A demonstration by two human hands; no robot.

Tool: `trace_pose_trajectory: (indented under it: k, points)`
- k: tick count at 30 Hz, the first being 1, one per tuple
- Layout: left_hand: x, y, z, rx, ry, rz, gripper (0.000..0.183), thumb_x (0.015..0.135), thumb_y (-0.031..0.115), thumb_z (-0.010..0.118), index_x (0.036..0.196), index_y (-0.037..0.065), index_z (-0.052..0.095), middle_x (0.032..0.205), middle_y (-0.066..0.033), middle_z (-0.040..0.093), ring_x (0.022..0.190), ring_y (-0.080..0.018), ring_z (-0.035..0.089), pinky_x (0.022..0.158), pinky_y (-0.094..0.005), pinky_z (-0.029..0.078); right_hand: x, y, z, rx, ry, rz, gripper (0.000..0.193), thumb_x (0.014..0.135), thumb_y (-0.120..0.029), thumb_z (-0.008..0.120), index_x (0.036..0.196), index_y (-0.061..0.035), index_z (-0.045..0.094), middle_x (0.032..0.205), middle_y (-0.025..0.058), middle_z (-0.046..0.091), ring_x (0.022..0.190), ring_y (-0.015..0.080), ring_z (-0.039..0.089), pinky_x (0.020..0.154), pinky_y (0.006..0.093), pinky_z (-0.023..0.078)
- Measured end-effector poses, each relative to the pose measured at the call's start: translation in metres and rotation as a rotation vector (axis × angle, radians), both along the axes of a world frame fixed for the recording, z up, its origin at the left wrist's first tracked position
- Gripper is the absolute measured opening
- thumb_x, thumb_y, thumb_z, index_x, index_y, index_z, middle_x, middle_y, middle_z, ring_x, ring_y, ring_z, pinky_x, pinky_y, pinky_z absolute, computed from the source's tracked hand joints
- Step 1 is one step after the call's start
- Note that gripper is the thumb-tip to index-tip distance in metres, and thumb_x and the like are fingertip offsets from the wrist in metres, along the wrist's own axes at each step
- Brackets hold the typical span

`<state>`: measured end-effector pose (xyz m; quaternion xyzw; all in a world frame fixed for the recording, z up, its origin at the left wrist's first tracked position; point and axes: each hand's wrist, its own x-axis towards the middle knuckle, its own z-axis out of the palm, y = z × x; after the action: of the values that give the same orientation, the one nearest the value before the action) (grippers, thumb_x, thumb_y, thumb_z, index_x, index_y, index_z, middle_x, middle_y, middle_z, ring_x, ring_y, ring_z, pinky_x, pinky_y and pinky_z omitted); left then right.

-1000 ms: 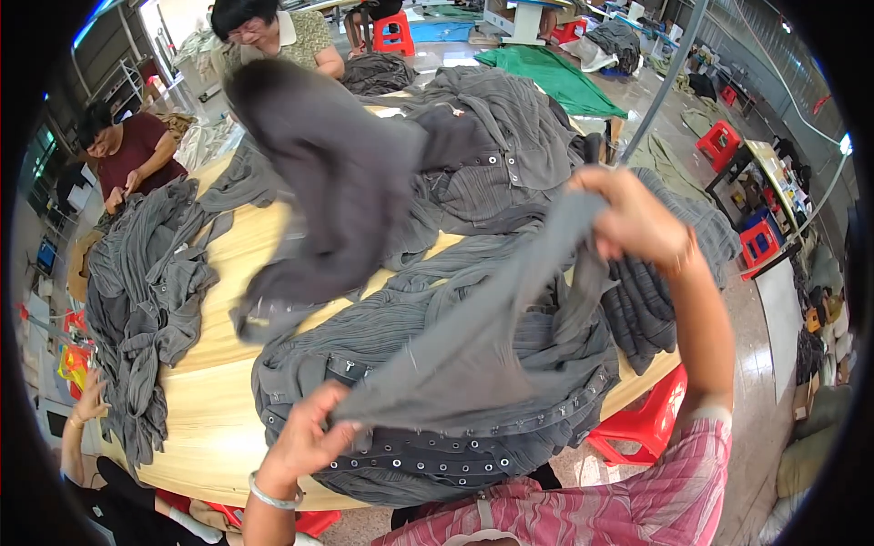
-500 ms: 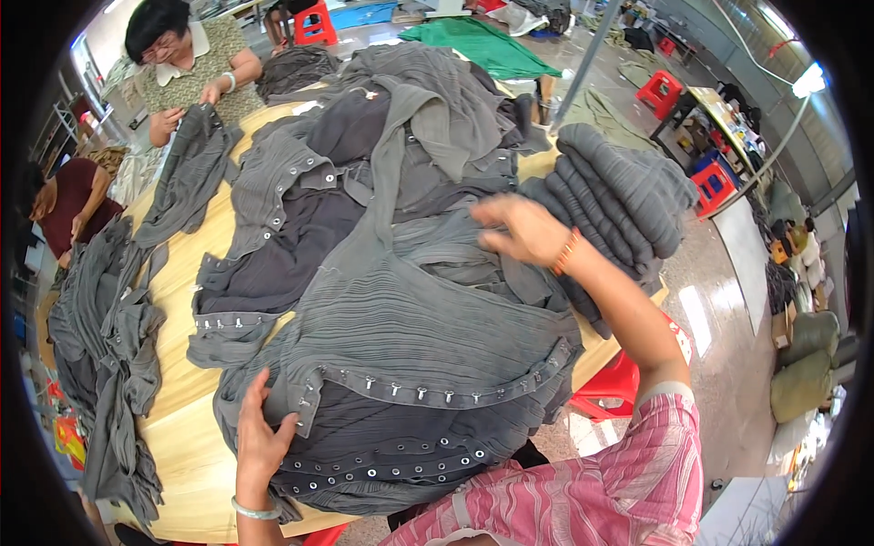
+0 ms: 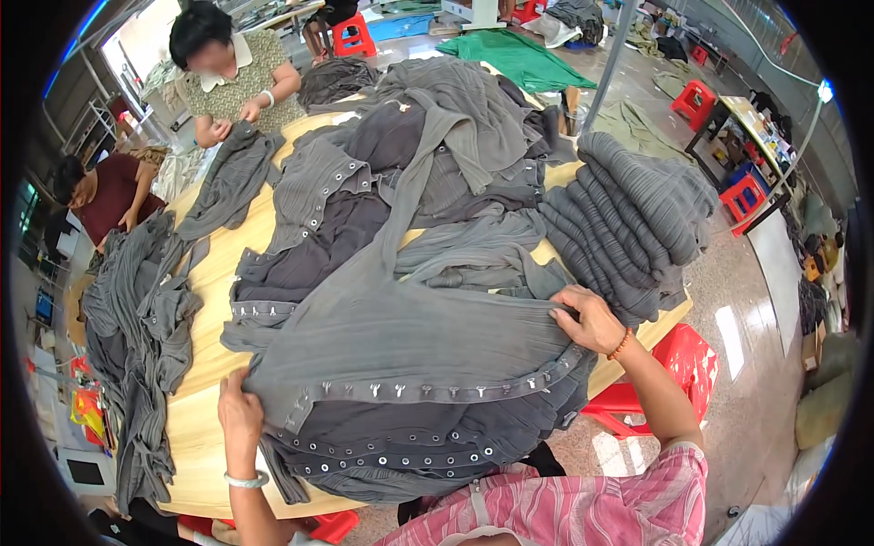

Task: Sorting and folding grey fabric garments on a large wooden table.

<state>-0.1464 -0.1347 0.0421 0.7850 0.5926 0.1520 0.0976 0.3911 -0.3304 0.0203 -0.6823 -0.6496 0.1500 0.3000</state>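
A grey ribbed garment [image 3: 410, 337] lies spread over a pile in front of me, a band of metal hooks running along its near edge. My left hand [image 3: 240, 409] is closed on its left end. At its far right corner, my right hand [image 3: 590, 318] pinches the cloth between thumb and fingers. The fabric is stretched flat and taut between both hands. Beneath it, darker garments [image 3: 382, 432] show rows of metal eyelets toward me. A long grey strip of cloth [image 3: 405, 200] runs from the spread garment up onto the heap behind.
Folded grey garments [image 3: 628, 227] are stacked at the right table edge. Loose garments heap at the back [image 3: 437, 100] and left [image 3: 137, 337] of the wooden table [image 3: 214, 300]. Across it a co-worker [image 3: 241, 82] handles a grey garment. A red stool [image 3: 674, 373] stands right.
My right hand has come down to the right and taken hold of the garment's edge. The left hand has closed on the left end. The cloth has been pulled smoother; the view has shifted.
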Motion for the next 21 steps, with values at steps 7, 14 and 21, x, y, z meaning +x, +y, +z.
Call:
trace_pose_trajectory:
  k: [7,14,21]
  points:
    - [0.086,0.028,0.016,0.16,-0.043,-0.315,0.043,0.08,0.0,0.065,0.123,0.002,0.059,0.118,-0.0231,0.058,0.111,-0.0413,0.056,0.096,-0.046,0.046,0.0,0.012,0.003,-0.112,0.221,-0.173,0.021,0.092,-0.017,0.065,0.101,0.0016,0.064,0.083,0.0195,0.066,0.07,0.0319,0.064,0.067,0.0357,0.05]
    - [0.231,0.082,-0.013,0.249,0.228,-1.01,0.037,0.081,0.002,0.056,0.115,0.01,0.068,0.149,-0.0186,0.044,0.143,-0.0384,0.033,0.115,-0.0552,0.028,0.01,0.006,0.031,-0.252,0.139,-0.057,0.026,0.086,-0.02,0.073,0.102,-0.0002,0.068,0.089,0.0136,0.069,0.082,0.0237,0.068,0.075,0.0327,0.051]
    - [0.222,0.125,0.024,0.316,0.297,-0.934,0.019,0.074,0.014,0.071,0.091,0.006,0.069,0.13,-0.0107,0.06,0.137,-0.0361,0.041,0.112,-0.0553,0.031,0.029,0.02,0.036,-0.015,-0.087,-0.089,0.018,0.089,-0.016,0.066,0.102,-0.004,0.068,0.098,0.018,0.068,0.09,0.0373,0.066,0.077,0.0418,0.053]
